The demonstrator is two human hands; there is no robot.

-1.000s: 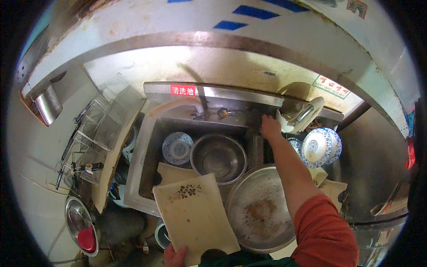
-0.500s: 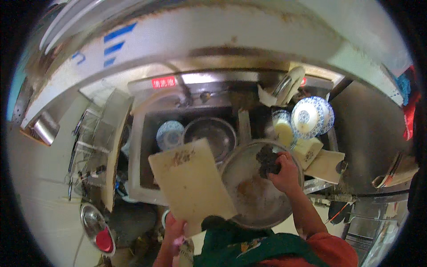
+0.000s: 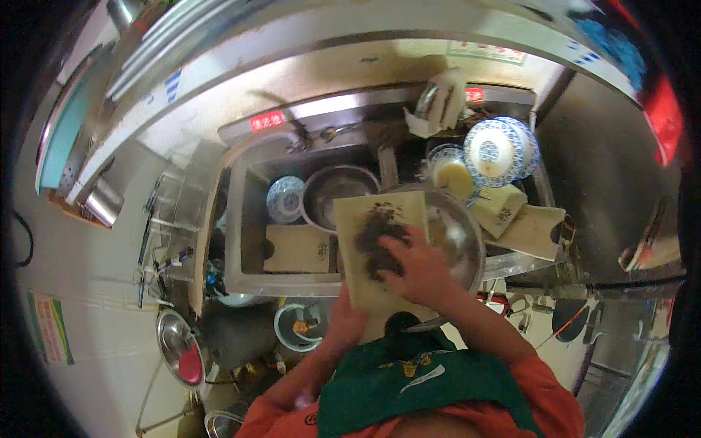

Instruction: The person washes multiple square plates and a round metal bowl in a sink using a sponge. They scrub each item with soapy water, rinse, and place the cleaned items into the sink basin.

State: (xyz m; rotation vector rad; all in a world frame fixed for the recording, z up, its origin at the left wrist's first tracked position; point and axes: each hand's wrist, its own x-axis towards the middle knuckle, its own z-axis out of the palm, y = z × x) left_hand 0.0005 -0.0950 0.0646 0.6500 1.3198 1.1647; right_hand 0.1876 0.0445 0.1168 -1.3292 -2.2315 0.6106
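A cream rectangular plate with dark markings is tilted over a large round metal basin. My left hand is closed on the plate's lower left edge. On the plate's face, my right hand presses a dark, blurred scouring pad; its fingers are bent over the pad. The basin, partly hidden by the plate, stands across the front of the double sink.
A metal pot, a patterned bowl and a cream rectangular dish lie in the left sink. Blue-and-white bowls and cream dishes pile up at the right. A wire rack stands left; a shelf edge runs overhead.
The plate has moved right, over the basin. My right hand has brought the scouring pad from the basin onto the plate's face. The view has shifted, showing the left sink's dish.
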